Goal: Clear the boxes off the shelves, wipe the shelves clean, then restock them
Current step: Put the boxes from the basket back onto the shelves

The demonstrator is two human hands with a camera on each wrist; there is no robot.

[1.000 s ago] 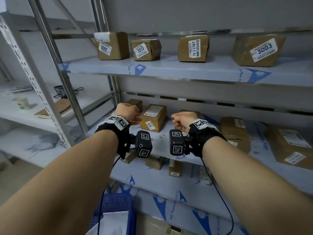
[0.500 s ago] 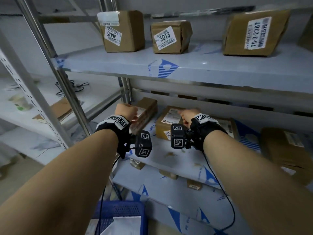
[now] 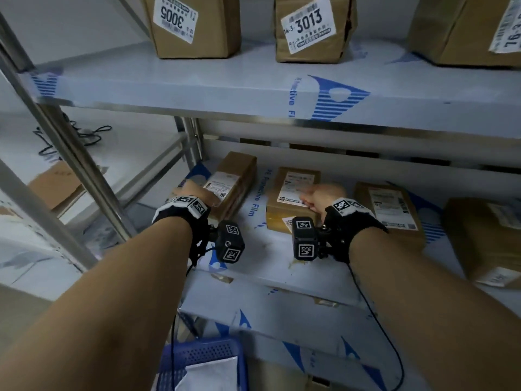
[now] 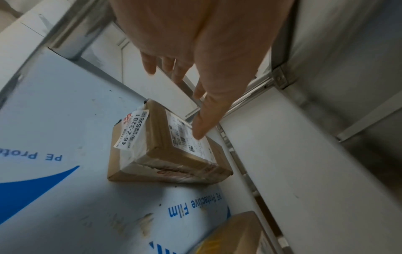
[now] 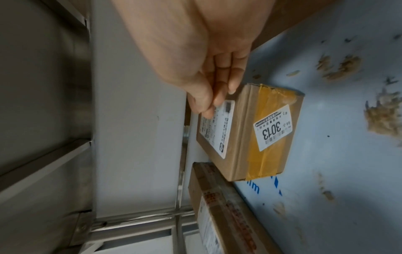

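Brown cardboard boxes sit on the film-covered metal shelf [image 3: 282, 249]. Left hand [image 3: 194, 193], fingers straight, hovers over the narrow taped box [image 4: 165, 146]; right hand [image 3: 321, 196], fingers extended, touches the yellow-taped box [image 5: 250, 134].

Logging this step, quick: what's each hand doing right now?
Left hand: open, fingers straight, reaching over the leftmost box.
Right hand: open, fingertips on the yellow-taped box, no grip yet.
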